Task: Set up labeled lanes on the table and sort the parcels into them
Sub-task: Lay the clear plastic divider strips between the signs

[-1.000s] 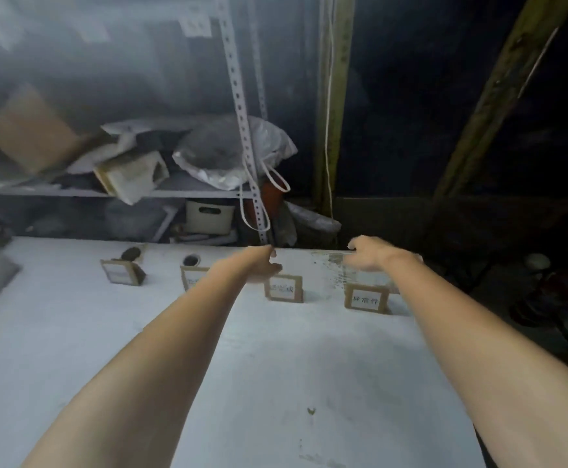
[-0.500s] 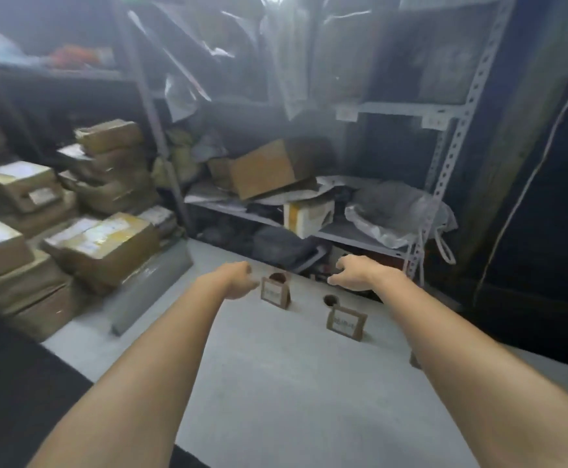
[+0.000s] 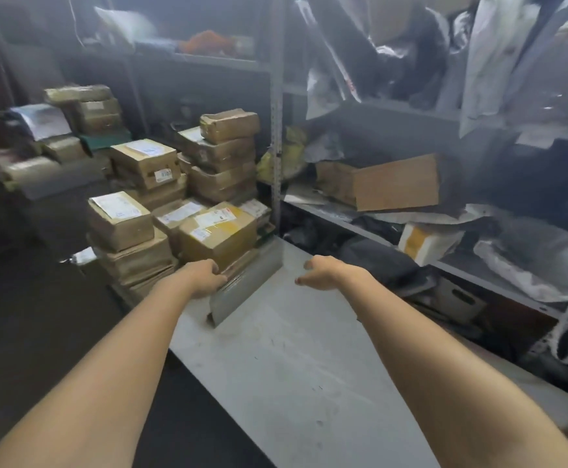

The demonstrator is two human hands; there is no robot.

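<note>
Stacks of brown cardboard parcels [image 3: 141,201] with white labels stand beyond the left end of the grey table [image 3: 309,366]. The nearest box [image 3: 218,234] has a yellow and white label. A flat grey parcel [image 3: 249,285] leans against that stack at the table's left end. My left hand [image 3: 205,276] is at the grey parcel's upper edge, just below the nearest box, with its fingers curled over the edge. To the right of the grey parcel, my right hand [image 3: 326,273] hovers above the table with relaxed fingers, palm turned left, holding nothing. No lane label stands are in view.
A metal shelf rack [image 3: 276,130] rises behind the table's far edge. It holds a tilted brown carton [image 3: 390,184], a white and yellow box [image 3: 424,241], plastic bags and dark bundles. The floor to the left of the table is dark.
My view has swung left, from the label stands on the table to the parcel stacks. Both hands moved left with it, and my left hand now reaches the grey parcel's edge.
</note>
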